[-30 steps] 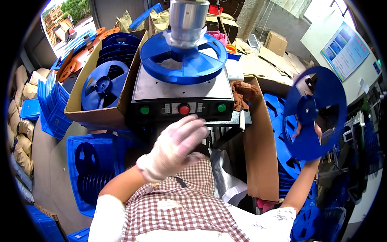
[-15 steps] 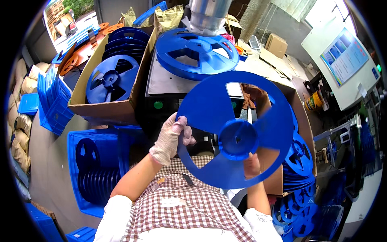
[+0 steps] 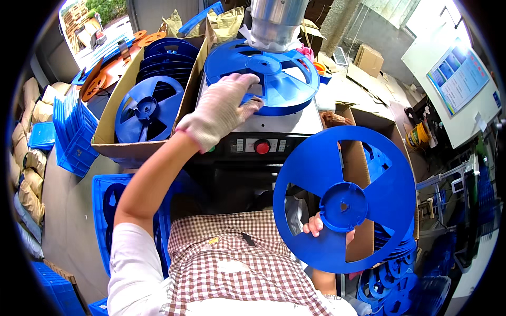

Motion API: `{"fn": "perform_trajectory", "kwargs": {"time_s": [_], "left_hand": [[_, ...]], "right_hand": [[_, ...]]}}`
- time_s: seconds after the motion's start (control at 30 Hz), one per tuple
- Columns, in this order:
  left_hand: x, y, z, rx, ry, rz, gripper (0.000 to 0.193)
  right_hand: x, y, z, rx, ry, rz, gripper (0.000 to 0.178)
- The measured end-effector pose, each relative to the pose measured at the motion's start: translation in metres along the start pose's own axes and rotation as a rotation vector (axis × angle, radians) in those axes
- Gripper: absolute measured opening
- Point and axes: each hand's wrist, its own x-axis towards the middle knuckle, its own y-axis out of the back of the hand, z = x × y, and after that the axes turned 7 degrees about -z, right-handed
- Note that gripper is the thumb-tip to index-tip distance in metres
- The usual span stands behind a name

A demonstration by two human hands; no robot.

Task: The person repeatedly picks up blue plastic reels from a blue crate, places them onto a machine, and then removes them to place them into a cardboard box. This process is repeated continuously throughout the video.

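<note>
The left hand (image 3: pixel 221 108), in a whitish knit glove, has left the flat round blue plastic disc (image 3: pixel 342 197), right of centre, for the blue plastic reel (image 3: pixel 266 66) on the black, silver-topped machine (image 3: pixel 232 145), upper centre. Its bent fingers are at the reel's near-left edge; I cannot tell if they grip. The right hand (image 3: pixel 314 225) alone now holds the disc, fingers closed beside its hub.
</note>
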Motion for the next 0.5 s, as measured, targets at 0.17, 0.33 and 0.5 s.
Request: {"fn": "perform_trajectory", "kwargs": {"time_s": [0.17, 0.33, 0.5], "left_hand": [[0.054, -0.037, -0.026, 0.484, -0.107, -0.249, 0.025], [0.045, 0.008, -0.048, 0.805, -0.227, -0.054, 0.028], [-0.08, 0.112, -0.015, 0.732, -0.354, -0.065, 0.037]], "right_hand": [[0.0, -0.005, 0.004, 0.039, 0.033, 0.006, 0.089], [-0.002, 0.002, 0.005, -0.042, 0.016, -0.006, 0.092], [-0.005, -0.006, 0.007, -0.022, 0.08, 0.024, 0.094]]}}
